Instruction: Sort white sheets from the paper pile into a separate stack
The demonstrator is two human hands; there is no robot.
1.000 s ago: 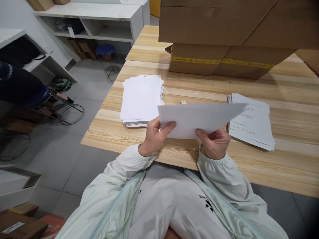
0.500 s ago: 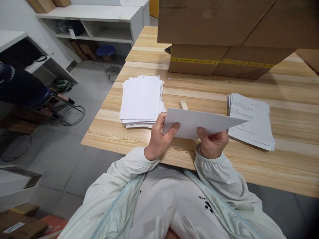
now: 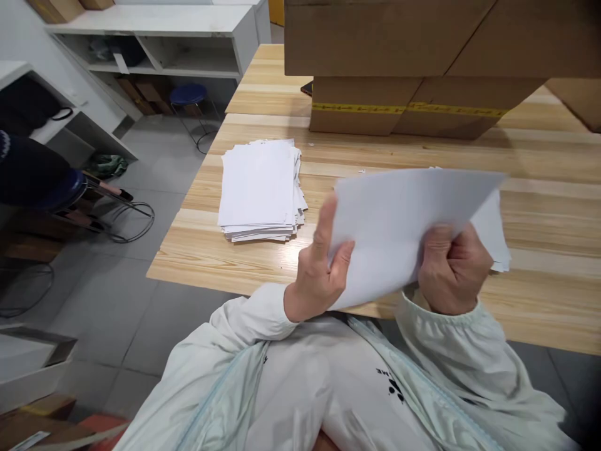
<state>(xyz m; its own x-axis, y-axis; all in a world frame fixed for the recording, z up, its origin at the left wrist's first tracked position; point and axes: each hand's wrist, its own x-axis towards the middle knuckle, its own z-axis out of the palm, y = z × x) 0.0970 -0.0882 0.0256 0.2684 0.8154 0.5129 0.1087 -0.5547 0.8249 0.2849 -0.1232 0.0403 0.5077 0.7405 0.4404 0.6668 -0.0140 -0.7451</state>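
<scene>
Both hands hold up a blank white sheet of paper [image 3: 394, 232] over the near edge of a wooden table [image 3: 263, 266]. My left hand [image 3: 317, 272] pinches its left edge, index finger raised along the sheet. My right hand [image 3: 451, 269] grips the lower right part, fingers curled on it. A stack of white sheets [image 3: 258, 188] lies on the table to the left. A second stack with printed lines [image 3: 491, 241] lies to the right, mostly hidden behind the held sheet.
Large cardboard boxes [image 3: 404, 69] stand at the back of the table, one with yellow tape. White shelving [image 3: 154, 37] and a blue stool [image 3: 188, 95] are at the far left. Another person's dark sleeve [image 3: 28, 172] and a stool are at the left edge.
The sheet has been raised and tilted up toward the camera, now covering the small wooden piece and most of the right stack. Both hands have moved up and right.
</scene>
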